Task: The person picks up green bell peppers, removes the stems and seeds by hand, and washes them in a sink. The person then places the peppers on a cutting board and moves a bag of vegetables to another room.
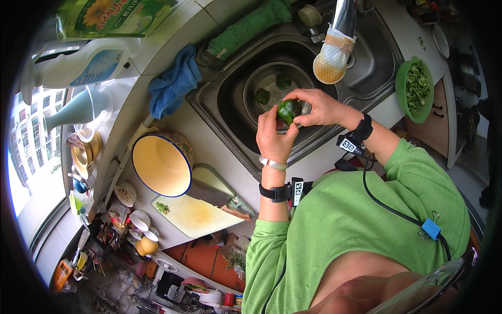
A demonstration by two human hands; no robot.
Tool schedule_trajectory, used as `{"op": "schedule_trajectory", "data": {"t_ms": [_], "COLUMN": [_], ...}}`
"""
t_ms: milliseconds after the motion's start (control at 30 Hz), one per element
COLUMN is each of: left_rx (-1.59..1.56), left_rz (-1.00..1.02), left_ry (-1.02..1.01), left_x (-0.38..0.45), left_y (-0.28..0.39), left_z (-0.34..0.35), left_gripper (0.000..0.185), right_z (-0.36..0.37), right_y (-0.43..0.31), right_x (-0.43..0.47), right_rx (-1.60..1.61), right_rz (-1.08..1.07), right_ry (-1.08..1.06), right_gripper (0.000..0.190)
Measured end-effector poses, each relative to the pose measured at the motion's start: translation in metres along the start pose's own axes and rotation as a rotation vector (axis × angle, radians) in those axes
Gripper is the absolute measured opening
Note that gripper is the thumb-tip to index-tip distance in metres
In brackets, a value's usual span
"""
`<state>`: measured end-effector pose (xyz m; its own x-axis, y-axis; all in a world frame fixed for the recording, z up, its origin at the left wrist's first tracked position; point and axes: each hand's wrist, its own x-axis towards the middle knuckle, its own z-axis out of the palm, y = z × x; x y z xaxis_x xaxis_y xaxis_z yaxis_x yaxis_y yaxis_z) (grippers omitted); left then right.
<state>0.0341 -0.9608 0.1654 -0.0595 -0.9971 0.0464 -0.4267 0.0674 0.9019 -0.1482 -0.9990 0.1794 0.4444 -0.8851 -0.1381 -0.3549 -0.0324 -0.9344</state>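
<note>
Both of my hands hold one green bell pepper [289, 111] over the near edge of a stainless steel sink [231, 106]. My left hand [274, 131] grips its lower left side with fingers and thumb. On its right side are the fingertips of my right hand [319, 106]. Beneath, a round metal basin [251, 80] stands in the sink, with dark green peppers [262, 96] inside. A faucet with a cloth-like cover [331, 59] hangs above the sink's divider.
A green bowl of cut green vegetables [417, 88] stands right of the sink. To the left are an enamel pot [162, 165], a cutting board [196, 216], a cleaver [211, 188] and a blue cloth [172, 84]. A green towel [251, 29] lies behind the sink.
</note>
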Motion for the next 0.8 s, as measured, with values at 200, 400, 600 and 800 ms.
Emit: {"op": "schedule_trajectory", "data": {"t_ms": [200,400,600,800], "left_rx": [0.02,0.039,-0.106,-0.53], "left_rz": [0.023,0.045,-0.143,-0.407], "left_ry": [-0.006,-0.025,-0.12,-0.212], "left_x": [0.0,-0.003,-0.004,-0.005], "left_y": [-0.001,-0.003,-0.006,-0.017], "left_z": [0.003,0.004,-0.002,-0.001], "left_gripper": [0.049,0.043,0.038,0.031], "right_z": [0.011,0.021,0.016,0.007], "right_y": [-0.002,-0.002,-0.002,0.0], "right_x": [-0.004,-0.004,-0.002,0.001], "right_rx": [0.004,-0.012,0.158,0.145], "right_rz": [0.068,0.112,0.218,0.279], "right_ry": [0.098,0.134,0.069,0.022], "right_gripper": [0.048,0.042,0.038,0.037]}}
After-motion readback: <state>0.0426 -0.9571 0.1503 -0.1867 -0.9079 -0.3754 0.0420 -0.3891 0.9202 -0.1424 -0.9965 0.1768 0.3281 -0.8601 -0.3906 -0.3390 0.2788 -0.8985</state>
